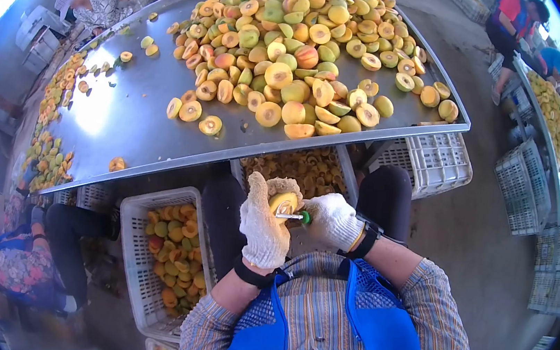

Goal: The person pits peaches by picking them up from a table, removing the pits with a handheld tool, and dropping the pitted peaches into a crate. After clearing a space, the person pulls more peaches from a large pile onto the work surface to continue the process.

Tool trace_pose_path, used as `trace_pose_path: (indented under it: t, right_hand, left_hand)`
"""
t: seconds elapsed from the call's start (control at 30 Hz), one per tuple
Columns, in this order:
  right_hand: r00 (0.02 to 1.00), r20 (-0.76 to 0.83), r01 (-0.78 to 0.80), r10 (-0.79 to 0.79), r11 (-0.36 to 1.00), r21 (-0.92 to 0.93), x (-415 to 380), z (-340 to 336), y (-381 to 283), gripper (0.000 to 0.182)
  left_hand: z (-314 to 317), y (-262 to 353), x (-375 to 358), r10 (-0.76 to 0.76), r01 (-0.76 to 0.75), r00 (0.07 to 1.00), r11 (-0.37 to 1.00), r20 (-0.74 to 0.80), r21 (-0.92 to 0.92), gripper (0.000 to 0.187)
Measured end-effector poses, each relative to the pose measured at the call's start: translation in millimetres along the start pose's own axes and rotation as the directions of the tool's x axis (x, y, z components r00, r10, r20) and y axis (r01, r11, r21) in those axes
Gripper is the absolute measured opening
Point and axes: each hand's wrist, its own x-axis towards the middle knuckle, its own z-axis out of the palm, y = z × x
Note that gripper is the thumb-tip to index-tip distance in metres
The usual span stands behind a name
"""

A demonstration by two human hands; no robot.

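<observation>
A gloved left hand (265,226) grips a halved peach (283,202) below the near edge of the steel bench (126,121), while the gloved right hand (332,220) is closed around a green-handled pitting tool (296,216) whose metal tip touches the fruit's cut face. Halved peaches (289,43) lie heaped across the bench. Under the bench edge, a white crate (168,259) holds more fruit; beside it, a seated co-worker (24,262).
</observation>
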Motion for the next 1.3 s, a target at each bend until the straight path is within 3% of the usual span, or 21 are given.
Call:
trace_pose_path:
  t: [0.07,0.1,0.13,0.17,0.33,0.4,0.47,0.53,0.57,0.67,0.73,0.77,0.8,0.87,0.9,1.0,1.03,1.07,1.13,1.17,1.3]
  right_hand:
    - [0.99,0.041,-0.139,0.137,0.99,0.037,-2.9,6.3,-12.0,0.021]
    - [0.995,0.098,-0.009,0.0,0.995,0.094,-8.2,8.1,-8.8,0.018]
    - [0.997,0.011,0.076,-0.079,0.984,0.161,-5.5,20.4,-6.6,0.018]
    - [0.999,0.021,0.046,-0.048,0.996,0.079,-7.0,22.9,-2.4,0.019]
    - [0.996,0.087,0.024,-0.024,1.0,-0.002,4.2,20.0,7.4,0.025]
    - [0.958,-0.149,0.283,-0.246,0.898,0.335,0.8,47.2,8.2,0.027]
    - [0.94,-0.202,0.326,-0.273,0.895,0.306,1.8,58.9,14.9,0.028]
    - [0.991,0.0,0.137,-0.137,0.991,0.002,-0.8,37.0,8.7,0.028]
    - [0.994,-0.019,0.102,-0.105,0.988,-0.112,1.7,35.0,9.8,0.027]
    - [0.997,-0.017,0.07,-0.069,0.996,0.048,-0.9,26.9,1.8,0.022]
    - [0.879,-0.32,0.464,-0.354,0.786,0.408,-0.5,28.3,-15.4,0.027]
    - [0.959,-0.094,0.269,-0.266,0.766,0.584,-4.7,18.6,-16.8,0.03]
    - [0.959,-0.093,0.271,-0.268,0.765,0.585,-2.6,17.5,-15.3,0.03]
    - [0.986,0.113,0.083,-0.127,0.941,0.327,-1.4,14.9,-10.6,0.03]
    - [0.974,0.158,0.147,-0.165,0.982,0.119,0.1,10.1,-4.4,0.031]
    - [0.966,0.098,0.235,-0.239,0.971,0.052,3.6,26.9,10.3,0.033]
    - [0.972,-0.022,0.225,-0.233,0.902,0.368,0.3,33.8,2.1,0.031]
    - [0.972,-0.02,0.224,-0.233,0.902,0.369,-0.9,39.3,3.8,0.031]
    - [0.92,-0.109,0.344,-0.376,0.644,0.684,2.3,40.7,-0.3,0.033]
    - [0.948,0.116,0.07,-0.296,0.549,0.833,-4.4,34.6,1.3,0.037]
    - [0.908,0.306,-0.141,-0.286,0.48,0.866,-3.0,28.7,7.5,0.036]
  left_hand:
    - [2.5,2.0,0.7,0.025,-0.025,0.999,1.0,-0.019,0.007,0.058]
    - [2.0,2.1,1.7,0.0,0.002,1.0,0.996,0.014,-0.09,0.058]
    - [1.0,1.4,1.8,-0.024,0.033,0.998,0.983,0.05,-0.183,0.058]
    - [0.2,0.4,0.6,-0.06,0.066,0.998,0.976,0.036,-0.209,0.058]
    - [4.7,1.7,1.4,-0.005,0.004,1.0,0.999,-0.02,-0.035,0.062]
    - [5.0,6.4,3.6,-0.13,0.144,0.988,0.97,0.081,-0.198,0.059]
    - [2.9,7.0,7.0,-0.146,0.169,0.983,0.957,0.111,-0.236,0.059]
    - [-0.9,4.2,8.5,-0.151,0.155,0.988,0.982,0.038,-0.106,0.06]
    - [2.2,3.1,9.7,-0.1,0.099,0.995,0.993,-0.013,-0.063,0.063]
    - [6.3,6.6,11.4,-0.095,0.095,0.995,0.993,0.006,-0.07,0.064]
    - [4.3,7.6,12.6,-0.148,0.152,0.988,0.972,0.036,-0.178,0.063]
    - [-1.0,7.1,16.1,-0.169,0.192,0.979,0.955,0.115,-0.227,0.063]
    - [-3.3,8.4,18.8,-0.183,0.232,0.963,0.934,0.196,-0.271,0.063]
    - [1.5,5.7,20.0,-0.189,0.227,0.968,0.939,0.166,-0.257,0.063]
    - [4.8,5.6,19.8,-0.161,0.172,0.984,0.972,0.075,-0.163,0.063]
    - [6.1,4.5,23.8,-0.126,0.123,0.991,0.991,-0.052,-0.058,0.063]
    - [0.3,4.3,26.6,-0.169,0.188,0.978,0.97,0.124,-0.155,0.064]
    - [-4.8,2.5,28.9,-0.191,0.266,0.935,0.934,0.298,-0.238,0.064]
    - [-8.4,3.1,33.0,-0.208,0.33,0.906,0.892,0.369,-0.308,0.065]
    - [-10.2,4.9,34.1,-0.255,0.36,0.89,0.903,0.379,-0.236,0.065]
    - [-7.3,11.4,37.5,-0.336,0.402,0.872,0.906,0.355,-0.13,0.066]
